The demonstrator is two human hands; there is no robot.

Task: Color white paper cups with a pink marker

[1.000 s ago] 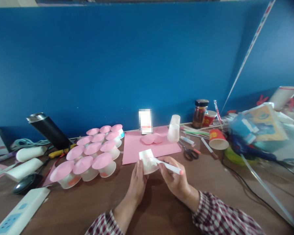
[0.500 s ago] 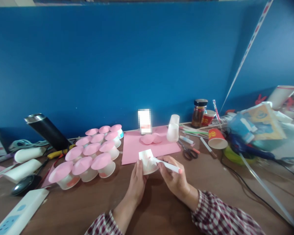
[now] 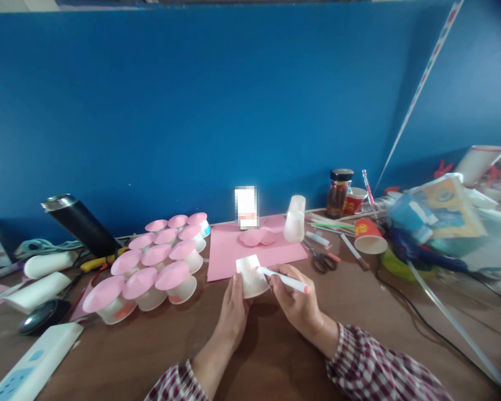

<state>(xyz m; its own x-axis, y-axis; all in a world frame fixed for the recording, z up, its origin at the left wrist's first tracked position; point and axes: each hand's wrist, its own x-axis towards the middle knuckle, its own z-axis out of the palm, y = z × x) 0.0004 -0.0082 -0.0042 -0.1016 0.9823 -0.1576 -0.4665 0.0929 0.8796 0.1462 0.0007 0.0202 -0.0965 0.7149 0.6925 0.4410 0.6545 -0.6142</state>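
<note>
My left hand [image 3: 232,313] steadies a small white cup [image 3: 251,275] lying on its side on the brown table [image 3: 275,356]. My right hand [image 3: 297,305] grips a white marker with a pink end [image 3: 284,280], its tip touching the cup's side. Just behind the cup lies a pink paper sheet [image 3: 250,250] with pink paper circles [image 3: 256,236] on it. Left of my hands stand several upturned white cups topped with pink discs [image 3: 154,262].
Translucent stacked cups [image 3: 295,220], scissors [image 3: 322,260], a red paper cup on its side [image 3: 369,236], a jar [image 3: 339,192] and pens lie behind right. A black flask [image 3: 81,223], white rolls, a mouse [image 3: 39,316] and a power strip [image 3: 29,365] occupy the left. Cables and clutter fill the right.
The marker tip has shifted slightly against the cup; both hands stay in nearly the same place.
</note>
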